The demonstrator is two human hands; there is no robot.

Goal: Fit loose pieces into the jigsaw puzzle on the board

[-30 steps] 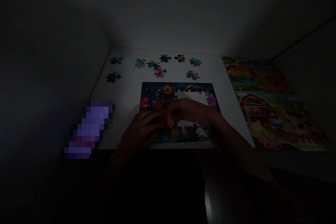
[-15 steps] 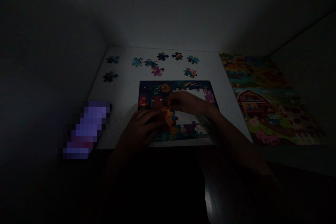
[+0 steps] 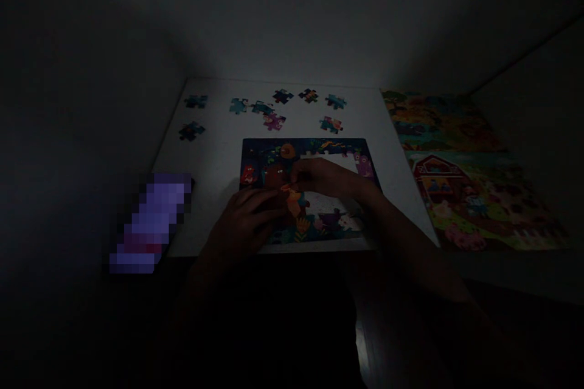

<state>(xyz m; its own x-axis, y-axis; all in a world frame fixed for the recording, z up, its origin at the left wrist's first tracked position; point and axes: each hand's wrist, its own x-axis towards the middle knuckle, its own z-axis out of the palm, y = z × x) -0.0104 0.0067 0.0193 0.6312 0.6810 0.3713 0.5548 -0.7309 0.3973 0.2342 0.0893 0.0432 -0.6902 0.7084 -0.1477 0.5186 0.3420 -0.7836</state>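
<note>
A dark, colourful jigsaw puzzle (image 3: 303,147) lies partly assembled on the white table, with a white gap in its middle and right. My left hand (image 3: 249,219) rests over the puzzle's lower left side, fingers stretched out and touching it. Across the gap reaches my right hand (image 3: 322,176), its thumb and fingertips pinched at the upper edge of a puzzle piece with an orange animal (image 3: 294,206). Fingers cover part of that piece, and the dim light hides how firmly it sits against its neighbours.
Several loose puzzle pieces (image 3: 331,124) lie beyond the puzzle and to its far left. A phone with a blurred, lit screen (image 3: 152,222) is at the table's left edge. On the right lie a farm picture (image 3: 474,200) and another colourful picture (image 3: 442,118).
Both hands stay in nearly the same place, the right still pinching at the orange-animal piece. The view has shifted very slightly.
</note>
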